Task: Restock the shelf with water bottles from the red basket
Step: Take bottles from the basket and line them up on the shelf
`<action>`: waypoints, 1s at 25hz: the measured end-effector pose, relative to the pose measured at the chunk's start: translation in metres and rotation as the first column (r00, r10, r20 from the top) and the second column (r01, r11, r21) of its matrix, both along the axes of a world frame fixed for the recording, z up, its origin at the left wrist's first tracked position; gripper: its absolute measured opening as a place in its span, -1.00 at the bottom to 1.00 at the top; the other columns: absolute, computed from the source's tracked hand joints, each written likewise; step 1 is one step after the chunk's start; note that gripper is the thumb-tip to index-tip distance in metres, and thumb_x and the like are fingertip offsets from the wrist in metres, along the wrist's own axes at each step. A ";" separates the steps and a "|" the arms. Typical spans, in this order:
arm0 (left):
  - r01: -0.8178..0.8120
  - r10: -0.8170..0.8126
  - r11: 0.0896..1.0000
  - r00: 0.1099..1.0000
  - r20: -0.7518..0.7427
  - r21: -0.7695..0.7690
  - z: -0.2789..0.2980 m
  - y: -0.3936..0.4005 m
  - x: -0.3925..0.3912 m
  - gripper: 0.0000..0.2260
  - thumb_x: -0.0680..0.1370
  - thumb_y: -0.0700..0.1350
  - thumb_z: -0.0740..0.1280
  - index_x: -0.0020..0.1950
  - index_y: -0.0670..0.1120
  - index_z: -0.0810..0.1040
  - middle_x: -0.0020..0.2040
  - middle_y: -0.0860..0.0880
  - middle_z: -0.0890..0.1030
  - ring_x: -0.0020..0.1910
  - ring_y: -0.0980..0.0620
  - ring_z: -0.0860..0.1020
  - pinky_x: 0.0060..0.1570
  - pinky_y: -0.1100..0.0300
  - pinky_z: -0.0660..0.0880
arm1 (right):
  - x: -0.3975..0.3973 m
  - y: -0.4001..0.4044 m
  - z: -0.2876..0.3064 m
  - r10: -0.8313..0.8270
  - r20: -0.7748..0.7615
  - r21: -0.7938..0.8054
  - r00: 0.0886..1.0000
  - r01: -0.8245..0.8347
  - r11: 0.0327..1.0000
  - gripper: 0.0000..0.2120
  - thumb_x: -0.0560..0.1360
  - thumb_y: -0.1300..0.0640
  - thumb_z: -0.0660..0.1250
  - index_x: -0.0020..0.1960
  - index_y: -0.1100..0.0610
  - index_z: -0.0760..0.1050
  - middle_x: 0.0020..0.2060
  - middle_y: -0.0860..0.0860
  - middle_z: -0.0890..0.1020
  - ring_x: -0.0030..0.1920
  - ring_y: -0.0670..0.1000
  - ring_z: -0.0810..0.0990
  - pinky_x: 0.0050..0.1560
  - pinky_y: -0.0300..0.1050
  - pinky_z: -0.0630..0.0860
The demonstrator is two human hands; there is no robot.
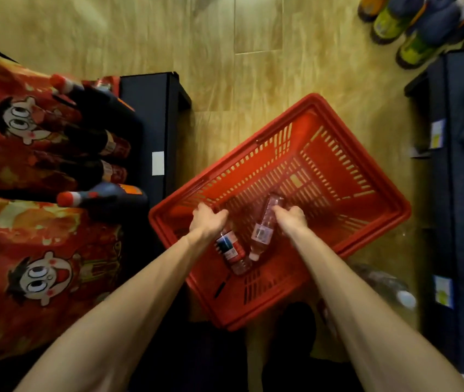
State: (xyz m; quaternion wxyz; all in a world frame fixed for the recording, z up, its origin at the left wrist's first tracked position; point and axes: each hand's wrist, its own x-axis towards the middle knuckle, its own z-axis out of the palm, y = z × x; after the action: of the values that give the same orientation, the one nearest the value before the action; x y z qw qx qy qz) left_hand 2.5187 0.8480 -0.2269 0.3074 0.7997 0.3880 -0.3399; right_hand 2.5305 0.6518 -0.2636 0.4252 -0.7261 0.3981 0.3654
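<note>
Head view, looking down: pick-up step in hand; left hand [207,219] wrapped round the top of the labelled water bottle [232,253], right hand [290,219] closed on the clear water bottle [264,226], both lying in the near-left corner of the red basket [366,176] on the floor; next, by judgement, a straight lift over the basket rim, then a swing to a shelf; dark shelf [154,131] just left of the basket, another shelf edge [448,165] at right; bare floor beyond, little room at the sides.
</note>
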 end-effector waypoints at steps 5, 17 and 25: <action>-0.207 0.209 0.978 0.976 -0.062 0.024 -0.056 -0.001 -0.011 -0.20 0.55 0.11 0.37 0.61 -0.23 0.07 0.55 -0.27 0.28 0.51 -0.27 0.31 0.49 -0.06 0.29 | 0.011 0.009 -0.043 0.056 -0.019 -0.015 0.998 -0.056 0.998 -0.38 0.56 -0.01 0.39 0.44 0.37 0.34 0.38 0.33 0.49 0.42 0.27 0.46 0.34 -0.01 0.40; -0.058 0.072 0.990 0.992 -0.106 0.129 -0.123 -0.012 -0.031 -0.20 0.48 0.13 0.47 0.56 -0.20 0.23 0.52 -0.23 0.33 0.50 -0.26 0.35 0.43 0.00 0.34 | -0.010 0.022 -0.108 0.184 -0.080 -0.128 0.980 -0.194 0.973 -0.19 0.37 -0.25 0.54 0.37 0.28 0.44 0.29 0.20 0.60 0.29 0.21 0.60 0.23 0.00 0.52; 0.258 -0.263 0.965 0.948 0.182 0.048 -0.125 -0.036 -0.028 -0.35 0.45 0.04 0.50 0.50 -0.02 0.38 0.45 -0.10 0.46 0.41 -0.17 0.46 0.29 0.03 0.45 | 0.019 -0.009 -0.103 0.215 0.028 -0.329 0.976 -0.194 0.924 -0.39 0.36 -0.21 0.53 0.25 0.16 0.59 0.17 0.16 0.68 0.18 0.20 0.66 0.09 -0.02 0.56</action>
State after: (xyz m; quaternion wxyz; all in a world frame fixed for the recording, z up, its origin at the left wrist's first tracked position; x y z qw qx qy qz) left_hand 2.4904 0.8117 -0.3518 0.2854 0.8758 0.2525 -0.2962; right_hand 2.5496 0.6428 -0.3665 0.2720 -0.8349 0.3610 0.3141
